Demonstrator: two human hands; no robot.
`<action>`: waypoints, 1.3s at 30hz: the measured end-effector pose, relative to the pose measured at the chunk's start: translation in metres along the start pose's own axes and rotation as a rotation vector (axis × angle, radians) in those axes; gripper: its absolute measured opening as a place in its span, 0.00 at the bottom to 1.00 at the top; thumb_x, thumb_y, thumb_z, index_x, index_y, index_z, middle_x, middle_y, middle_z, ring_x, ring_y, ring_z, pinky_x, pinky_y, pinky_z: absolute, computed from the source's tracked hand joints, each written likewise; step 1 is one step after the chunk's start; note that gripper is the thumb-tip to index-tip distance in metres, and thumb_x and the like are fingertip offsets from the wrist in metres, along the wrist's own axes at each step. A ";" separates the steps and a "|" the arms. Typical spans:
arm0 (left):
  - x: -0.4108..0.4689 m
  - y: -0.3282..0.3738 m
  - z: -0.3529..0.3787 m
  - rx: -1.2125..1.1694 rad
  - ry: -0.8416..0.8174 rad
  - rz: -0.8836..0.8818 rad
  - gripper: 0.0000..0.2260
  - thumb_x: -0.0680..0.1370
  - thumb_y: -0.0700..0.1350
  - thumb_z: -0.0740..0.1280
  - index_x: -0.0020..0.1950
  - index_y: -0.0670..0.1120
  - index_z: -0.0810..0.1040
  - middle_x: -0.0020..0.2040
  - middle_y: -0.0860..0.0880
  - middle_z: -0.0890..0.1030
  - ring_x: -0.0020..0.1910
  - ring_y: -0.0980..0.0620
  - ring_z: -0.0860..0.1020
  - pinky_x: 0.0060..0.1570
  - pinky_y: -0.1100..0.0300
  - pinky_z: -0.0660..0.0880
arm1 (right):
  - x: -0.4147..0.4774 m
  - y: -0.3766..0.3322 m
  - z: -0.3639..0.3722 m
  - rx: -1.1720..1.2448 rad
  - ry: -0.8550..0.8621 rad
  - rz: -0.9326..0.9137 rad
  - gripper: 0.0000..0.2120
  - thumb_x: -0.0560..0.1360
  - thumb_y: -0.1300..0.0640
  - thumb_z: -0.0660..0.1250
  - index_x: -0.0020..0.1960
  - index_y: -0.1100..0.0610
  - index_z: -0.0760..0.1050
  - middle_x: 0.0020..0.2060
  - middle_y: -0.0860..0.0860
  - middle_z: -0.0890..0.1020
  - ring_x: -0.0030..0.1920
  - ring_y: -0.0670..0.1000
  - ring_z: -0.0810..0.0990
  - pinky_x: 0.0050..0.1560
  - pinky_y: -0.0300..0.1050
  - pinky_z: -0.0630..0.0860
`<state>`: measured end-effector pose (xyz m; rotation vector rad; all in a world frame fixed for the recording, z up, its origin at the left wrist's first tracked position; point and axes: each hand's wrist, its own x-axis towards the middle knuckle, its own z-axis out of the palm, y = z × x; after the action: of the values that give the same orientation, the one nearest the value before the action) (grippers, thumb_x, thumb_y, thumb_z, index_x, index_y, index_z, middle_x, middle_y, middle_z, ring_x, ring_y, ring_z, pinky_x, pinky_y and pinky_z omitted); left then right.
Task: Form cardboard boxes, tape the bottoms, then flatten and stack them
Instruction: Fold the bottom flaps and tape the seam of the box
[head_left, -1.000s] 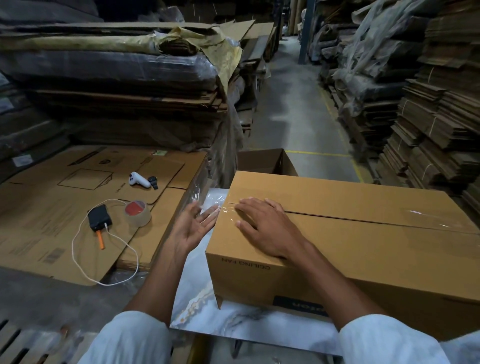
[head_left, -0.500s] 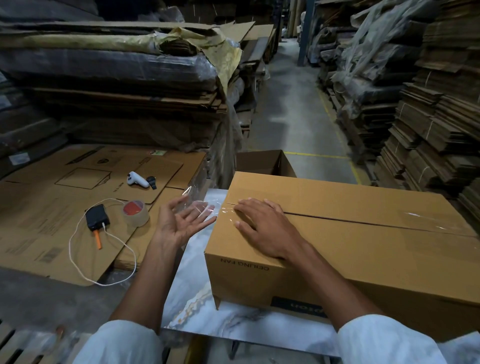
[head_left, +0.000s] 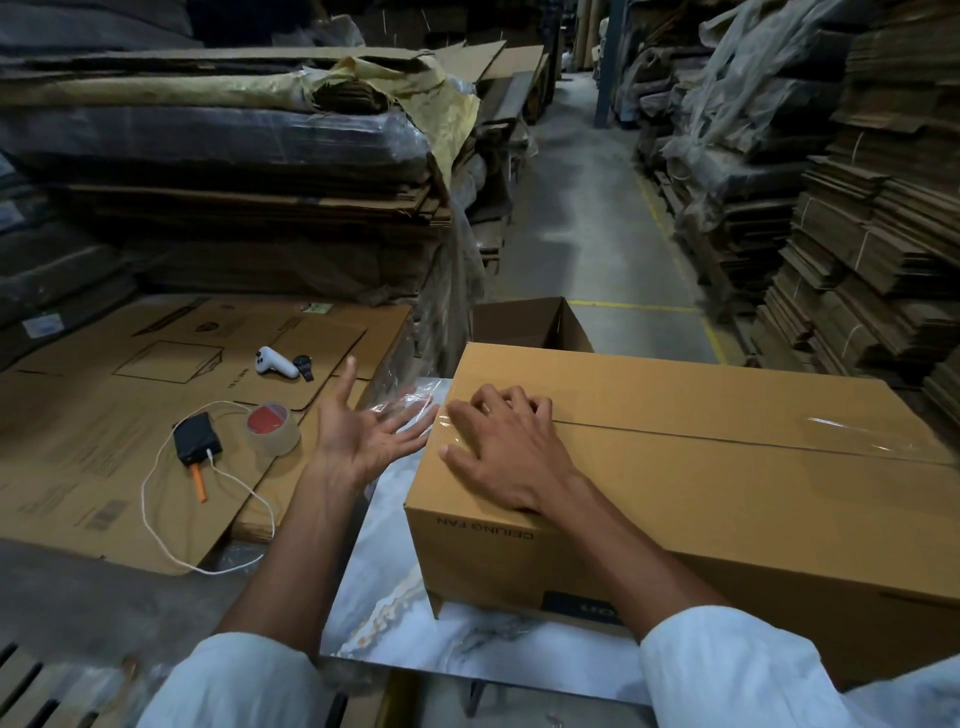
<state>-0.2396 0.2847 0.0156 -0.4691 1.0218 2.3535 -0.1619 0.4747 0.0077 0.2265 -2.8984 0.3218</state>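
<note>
- 1 box (head_left: 701, 467) formed and lying on the marble table (head_left: 395, 639). Its print reads upside down, so the face on top is probably the bottom.
- Top flaps are closed. A clear tape strip (head_left: 857, 435) runs along the centre seam from the far right end to the left edge.
- Right hand (head_left: 504, 452) is palm down on the box top at the left end of the seam. Its fingers are arched and the tips press the tape onto the cardboard, gripping nothing.
- Left hand (head_left: 358, 436) is just left of the box, off its surface, palm up with fingers spread wide. A loose tail of tape (head_left: 410, 405) hangs past the box's left edge by those fingertips. I cannot tell whether it sticks to them.
- Tape roll (head_left: 272, 428) is well left of the box on flat cardboard sheets (head_left: 104, 415), next to a black device with a white cord (head_left: 196, 446). No hand is on it.
- Second box (head_left: 524, 322) stands open just behind the box.

Progress, as a judgement: forming is done and the seam tape is nearly done. Left to do on this box: fold the tail down the left side and rub it flat, then flatten and stack.
</note>
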 end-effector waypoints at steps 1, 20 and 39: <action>0.001 -0.001 -0.002 -0.015 0.051 -0.007 0.38 0.74 0.66 0.69 0.70 0.37 0.72 0.65 0.33 0.78 0.61 0.32 0.80 0.64 0.36 0.74 | 0.000 -0.001 0.000 0.002 -0.001 -0.001 0.25 0.77 0.32 0.51 0.67 0.43 0.67 0.64 0.49 0.72 0.64 0.54 0.68 0.62 0.59 0.62; -0.009 -0.182 0.159 1.698 -0.596 0.971 0.15 0.83 0.50 0.64 0.68 0.48 0.75 0.65 0.50 0.79 0.63 0.53 0.75 0.67 0.52 0.70 | -0.124 0.194 -0.084 -0.037 0.317 0.479 0.12 0.78 0.57 0.65 0.60 0.53 0.80 0.56 0.49 0.83 0.58 0.52 0.77 0.63 0.52 0.70; 0.036 -0.221 0.210 2.059 -0.562 1.198 0.21 0.83 0.59 0.59 0.68 0.48 0.76 0.64 0.47 0.80 0.64 0.44 0.77 0.63 0.47 0.71 | -0.215 0.272 -0.118 0.070 0.297 0.580 0.14 0.80 0.50 0.67 0.63 0.53 0.79 0.62 0.49 0.81 0.64 0.49 0.72 0.66 0.49 0.65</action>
<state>-0.1592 0.5809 0.0093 1.7084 2.8057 0.5210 0.0209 0.7918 0.0166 -0.6104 -2.5971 0.4982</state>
